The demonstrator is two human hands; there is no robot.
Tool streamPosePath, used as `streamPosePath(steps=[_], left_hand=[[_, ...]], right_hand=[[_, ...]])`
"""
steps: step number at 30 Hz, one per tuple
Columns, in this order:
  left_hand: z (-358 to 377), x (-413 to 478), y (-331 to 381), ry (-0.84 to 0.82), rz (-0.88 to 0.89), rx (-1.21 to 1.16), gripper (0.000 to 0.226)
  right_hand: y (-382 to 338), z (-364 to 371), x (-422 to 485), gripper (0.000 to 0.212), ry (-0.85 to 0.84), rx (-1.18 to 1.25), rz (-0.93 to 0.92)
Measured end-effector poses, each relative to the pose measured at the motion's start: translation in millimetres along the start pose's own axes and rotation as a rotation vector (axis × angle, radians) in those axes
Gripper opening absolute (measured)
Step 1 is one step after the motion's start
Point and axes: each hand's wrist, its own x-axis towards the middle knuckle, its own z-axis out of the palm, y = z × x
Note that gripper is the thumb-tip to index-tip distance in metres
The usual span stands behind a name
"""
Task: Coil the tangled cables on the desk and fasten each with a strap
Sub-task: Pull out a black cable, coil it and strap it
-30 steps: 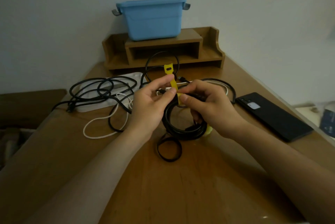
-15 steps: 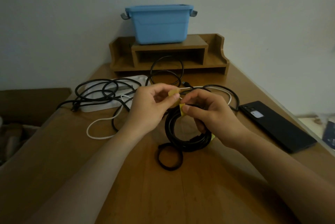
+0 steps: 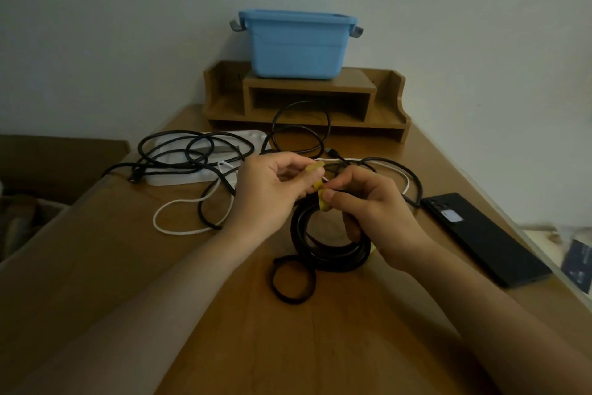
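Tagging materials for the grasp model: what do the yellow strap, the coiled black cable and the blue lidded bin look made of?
The yellow strap is probably soft fabric hook-and-loop with a matte finish; it folds limply. The coiled black cable seems to have a rubber or PVC jacket, with a faint sheen on its loops. The blue lidded bin looks like moulded plastic: smooth, uniform colour, grey clip handles.

Yellow strap (image 3: pixel 317 185) — black coil (image 3: pixel 330 247), white cable (image 3: pixel 179 228), blue bin (image 3: pixel 296 45) — black phone (image 3: pixel 483 237).

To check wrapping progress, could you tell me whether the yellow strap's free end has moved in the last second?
Yes: the tip of the strap has dropped from the foot of the shelf to between the left hand and right hand.
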Motion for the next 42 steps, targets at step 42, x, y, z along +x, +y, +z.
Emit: streamPosePath(steps=[42], left_hand=[[-9, 1, -2, -0.27, 0.263, 0.191, 0.008]], right_hand=[[-8, -9, 0, 0.02, -0.028, 0.227, 0.308]])
